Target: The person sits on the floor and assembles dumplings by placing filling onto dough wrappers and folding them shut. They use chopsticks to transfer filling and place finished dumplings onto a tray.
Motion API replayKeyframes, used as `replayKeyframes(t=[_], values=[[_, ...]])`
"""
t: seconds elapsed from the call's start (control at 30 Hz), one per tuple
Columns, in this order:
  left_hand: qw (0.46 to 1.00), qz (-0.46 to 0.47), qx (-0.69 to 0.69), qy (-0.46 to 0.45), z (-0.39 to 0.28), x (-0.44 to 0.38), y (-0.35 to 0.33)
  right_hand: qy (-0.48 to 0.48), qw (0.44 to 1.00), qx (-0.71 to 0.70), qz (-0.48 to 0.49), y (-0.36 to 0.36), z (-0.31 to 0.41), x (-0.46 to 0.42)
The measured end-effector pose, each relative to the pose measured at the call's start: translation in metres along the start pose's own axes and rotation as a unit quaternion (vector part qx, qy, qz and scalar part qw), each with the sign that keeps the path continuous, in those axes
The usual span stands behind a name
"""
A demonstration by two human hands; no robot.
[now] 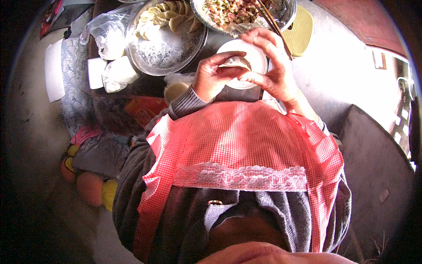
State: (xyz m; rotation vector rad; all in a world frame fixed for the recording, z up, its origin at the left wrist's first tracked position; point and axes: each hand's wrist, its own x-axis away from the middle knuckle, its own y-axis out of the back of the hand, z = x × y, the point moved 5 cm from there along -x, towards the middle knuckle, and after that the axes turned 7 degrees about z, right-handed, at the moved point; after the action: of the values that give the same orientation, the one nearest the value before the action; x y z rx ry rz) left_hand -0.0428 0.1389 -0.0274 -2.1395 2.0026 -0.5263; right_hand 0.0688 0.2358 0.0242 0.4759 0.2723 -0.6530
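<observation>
My left hand (211, 74) pinches a folded dumpling (236, 61) between thumb and fingers. Opposite it, my right hand (275, 64) has its fingers raised and spread, and its thumb points toward the dumpling's edge; whether it touches is hard to tell. Beneath both hands is a round white dish (245, 85), partly covered by them. Beyond it stands a bowl of minced filling (230, 13) with chopsticks (272, 19) resting across its rim. Up and to the left, a round metal tray (165, 54) dusted with flour holds several shaped dumplings (161, 16).
Plastic bags with white contents (112, 43) (119, 75) lie left of the tray. A bag with a round pale item (176, 89) is close to my left wrist. A yellow plastic stool (301, 33) shows behind the filling bowl. Right of me is a dark panel (372, 158).
</observation>
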Motion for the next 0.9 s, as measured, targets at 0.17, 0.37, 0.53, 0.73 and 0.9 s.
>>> replayKeyframes(t=[0.17,0.37,0.53,0.73,0.9], values=[[0.999,-0.030,0.017,-0.025,0.004,0.000,0.003,-0.005,0.999,0.049,0.022,-0.004,-0.004,0.009],[0.998,-0.049,0.009,-0.047,0.000,0.002,-0.003,0.069,0.994,0.072,-0.032,-0.002,0.011,0.005],[0.997,-0.046,0.057,-0.031,-0.002,0.000,-0.007,0.090,0.994,0.052,-0.043,0.001,0.008,0.006],[0.987,-0.004,0.158,-0.032,-0.002,0.002,-0.009,0.001,0.988,-0.146,-0.051,-0.007,-0.003,0.015],[0.981,-0.026,0.194,0.004,0.001,0.002,-0.013,-0.007,0.989,-0.139,-0.055,-0.013,-0.007,0.017]])
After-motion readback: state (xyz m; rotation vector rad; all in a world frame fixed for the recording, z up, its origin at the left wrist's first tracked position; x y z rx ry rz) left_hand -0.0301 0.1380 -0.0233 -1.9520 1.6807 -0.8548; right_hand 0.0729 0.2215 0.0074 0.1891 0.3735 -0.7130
